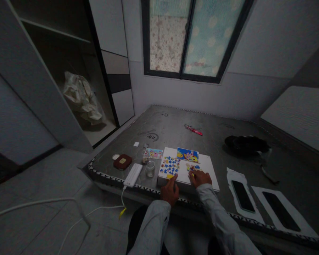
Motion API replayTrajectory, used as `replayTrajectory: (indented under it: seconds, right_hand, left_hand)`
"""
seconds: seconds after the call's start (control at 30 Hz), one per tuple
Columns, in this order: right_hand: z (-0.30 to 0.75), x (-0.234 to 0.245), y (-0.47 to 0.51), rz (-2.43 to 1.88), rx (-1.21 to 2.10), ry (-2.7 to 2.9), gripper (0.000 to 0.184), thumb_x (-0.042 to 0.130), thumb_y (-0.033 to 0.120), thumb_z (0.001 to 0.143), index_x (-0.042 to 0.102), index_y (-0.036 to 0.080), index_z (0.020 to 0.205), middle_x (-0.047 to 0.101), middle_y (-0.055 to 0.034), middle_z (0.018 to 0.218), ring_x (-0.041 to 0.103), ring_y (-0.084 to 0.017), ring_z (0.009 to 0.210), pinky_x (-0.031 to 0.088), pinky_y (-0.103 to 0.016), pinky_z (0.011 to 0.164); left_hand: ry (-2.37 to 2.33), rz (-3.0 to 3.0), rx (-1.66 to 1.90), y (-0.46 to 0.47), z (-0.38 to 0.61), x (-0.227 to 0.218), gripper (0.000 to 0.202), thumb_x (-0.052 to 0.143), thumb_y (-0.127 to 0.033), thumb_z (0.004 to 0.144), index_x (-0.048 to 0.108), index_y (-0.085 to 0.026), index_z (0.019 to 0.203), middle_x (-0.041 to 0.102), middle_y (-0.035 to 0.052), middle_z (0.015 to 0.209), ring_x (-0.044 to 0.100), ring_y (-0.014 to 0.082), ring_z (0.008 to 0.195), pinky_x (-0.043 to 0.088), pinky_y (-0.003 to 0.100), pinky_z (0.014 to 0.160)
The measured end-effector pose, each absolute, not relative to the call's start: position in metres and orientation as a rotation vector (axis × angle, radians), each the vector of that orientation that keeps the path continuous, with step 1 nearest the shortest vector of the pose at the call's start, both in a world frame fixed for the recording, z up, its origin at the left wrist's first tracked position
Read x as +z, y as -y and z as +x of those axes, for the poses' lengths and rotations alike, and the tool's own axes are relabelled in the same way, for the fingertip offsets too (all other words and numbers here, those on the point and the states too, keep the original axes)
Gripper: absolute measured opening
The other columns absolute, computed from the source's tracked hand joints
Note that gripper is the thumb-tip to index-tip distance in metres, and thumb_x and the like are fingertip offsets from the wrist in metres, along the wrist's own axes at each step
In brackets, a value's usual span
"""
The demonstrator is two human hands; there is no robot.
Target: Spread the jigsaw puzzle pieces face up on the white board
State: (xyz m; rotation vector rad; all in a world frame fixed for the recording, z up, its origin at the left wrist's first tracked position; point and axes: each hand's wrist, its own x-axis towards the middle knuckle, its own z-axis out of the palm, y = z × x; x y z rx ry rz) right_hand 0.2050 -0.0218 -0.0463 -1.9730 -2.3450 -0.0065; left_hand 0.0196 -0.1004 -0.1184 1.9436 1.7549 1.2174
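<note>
A white flat box (pixel 207 164) lies near the mattress edge. Loose blue and yellow jigsaw pieces (pixel 170 165) are spread over its left side. At its back lies a colourful cartoon picture card (pixel 187 155). My left hand (pixel 170 190) rests at the box's front edge, index finger stretched toward the loose pieces, with nothing visible in it. A small cluster of joined jigsaw pieces (pixel 192 167) sits right of centre. Just in front of that cluster, my right hand (pixel 200 178) has its fingertips pressed together on a jigsaw piece, largely hidden by the fingers.
Left of the box are a glass (pixel 150 169), a white power strip (pixel 133 175) with a cable, a brown case (pixel 122 162) and another cartoon card (pixel 153 153). Two phones (pixel 243 196) lie on white sheets at right. Farther back are a black bag (pixel 246 145) and a red packet (pixel 194 130).
</note>
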Motion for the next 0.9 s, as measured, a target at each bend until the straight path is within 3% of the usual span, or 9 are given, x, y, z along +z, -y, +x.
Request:
replayTrajectory:
  seconds: [0.27,0.6,0.77,0.9]
  right_hand:
    - [0.200,-0.042,0.018,-2.059,-0.035,2.375,0.041,0.040,0.041,0.100,0.067,0.029,0.129,0.073,-0.0093,0.125,0.063,-0.026,0.113,0.037,-0.041,0.089]
    - [0.201,-0.031,0.014,-2.057,-0.070,2.262,0.038,0.044,0.047,0.100,0.074,0.031,0.117,0.075,-0.0064,0.122,0.066,-0.025,0.110,0.037,-0.040,0.087]
    - [0.177,-0.028,0.009,-2.100,0.291,2.098,0.038,0.051,0.054,0.095,0.078,0.029,0.103,0.080,-0.0033,0.107,0.070,-0.024,0.102,0.040,-0.038,0.086]
    - [0.160,-0.028,0.005,-2.131,0.280,2.074,0.043,0.048,0.056,0.095,0.080,0.027,0.095,0.081,-0.0056,0.102,0.070,-0.025,0.099,0.040,-0.042,0.090]
  left_hand:
    - [-1.739,1.948,1.305,0.103,0.020,-0.119,0.055,0.045,-0.012,0.091,0.055,-0.022,0.144,0.066,0.0048,0.139,0.065,0.0168,0.124,0.056,0.030,0.104]
    - [-1.722,1.948,1.257,0.103,0.022,-0.118,0.056,0.047,-0.010,0.089,0.056,-0.023,0.142,0.064,0.0033,0.141,0.064,0.0164,0.125,0.056,0.030,0.103]
    - [-1.725,1.933,1.273,0.103,0.024,-0.120,0.056,0.045,-0.010,0.090,0.054,-0.023,0.143,0.063,0.0034,0.143,0.061,0.0156,0.129,0.054,0.029,0.106]
    - [-1.705,1.948,1.341,0.101,0.024,-0.125,0.053,0.045,-0.008,0.089,0.058,-0.022,0.138,0.065,0.0043,0.140,0.063,0.0155,0.127,0.055,0.029,0.104]
